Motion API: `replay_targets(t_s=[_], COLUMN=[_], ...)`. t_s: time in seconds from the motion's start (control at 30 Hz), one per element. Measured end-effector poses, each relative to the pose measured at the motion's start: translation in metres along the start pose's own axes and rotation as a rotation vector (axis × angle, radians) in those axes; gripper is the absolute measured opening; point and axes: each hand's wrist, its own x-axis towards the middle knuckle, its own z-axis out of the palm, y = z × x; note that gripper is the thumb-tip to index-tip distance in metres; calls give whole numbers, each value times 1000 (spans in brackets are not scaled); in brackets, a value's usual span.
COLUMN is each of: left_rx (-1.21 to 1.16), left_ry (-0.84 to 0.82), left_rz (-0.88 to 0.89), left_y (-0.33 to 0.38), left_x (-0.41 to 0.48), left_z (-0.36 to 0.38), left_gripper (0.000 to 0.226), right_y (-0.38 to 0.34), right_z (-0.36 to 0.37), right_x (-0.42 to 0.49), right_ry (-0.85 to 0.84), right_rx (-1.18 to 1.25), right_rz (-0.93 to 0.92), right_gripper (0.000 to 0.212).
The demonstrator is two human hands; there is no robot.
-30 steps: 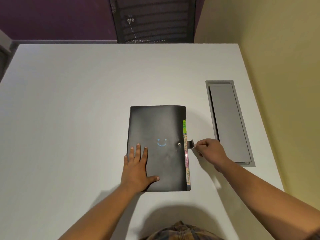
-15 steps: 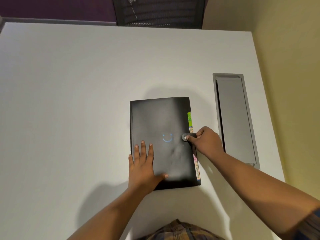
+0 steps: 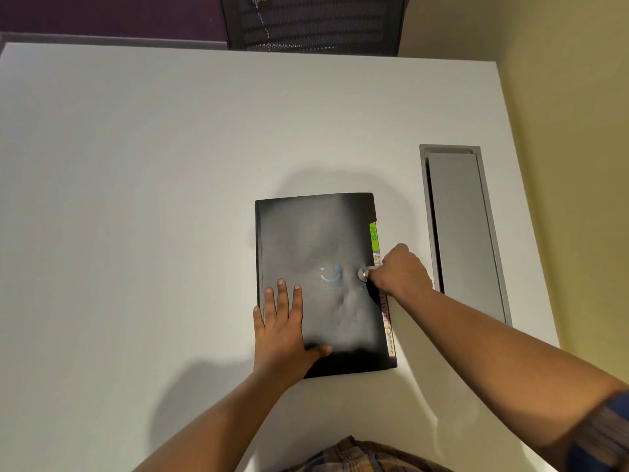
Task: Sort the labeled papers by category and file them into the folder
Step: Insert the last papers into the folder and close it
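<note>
A black folder (image 3: 316, 240) with a blue smiley lies closed on the white table (image 3: 153, 199). Coloured, labelled tabs (image 3: 374, 235) of the papers inside stick out along its right edge, green at the top, pink lower down. My left hand (image 3: 282, 328) lies flat on the cover's lower left, fingers straight. My right hand (image 3: 398, 270) is curled at the right edge, and its thumb presses the strap's round snap button (image 3: 363, 274) onto the cover.
A grey recessed cable hatch (image 3: 463, 233) runs along the table to the right of the folder. A black mesh chair (image 3: 313, 22) stands beyond the far edge. A yellow wall (image 3: 578, 131) borders the table's right side.
My right hand brought the strap from beside the folder over its right edge and onto the cover, where it presses the snap. My left hand stayed flat on the cover.
</note>
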Motion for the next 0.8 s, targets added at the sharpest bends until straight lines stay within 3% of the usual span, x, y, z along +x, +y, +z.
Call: replay_targets(t_s=[0.13,0.27,0.43,0.57,0.8], left_rx=[19,97,106,71,104], left_ry=[23,75,126,165,96], left_rz=[19,198,235,225,169], left_y=[-3,-15,-44,-52,-41], left_x=[-4,-22,-55,-71,-68], left_z=[-5,-6,6,9,10], left_gripper=[116,109,90,64,65], right_y=[14,51,105,128,128], right_z=[1,14,39,57,65], right_x=[-7,-47,-106,-129,-131], right_ry=[10,104,139,81,91], right_rx=[124,246,-124,-318,-523], right_rz=[-120,-268,-599,-667,-752], right_gripper=[53,34,63,65,84])
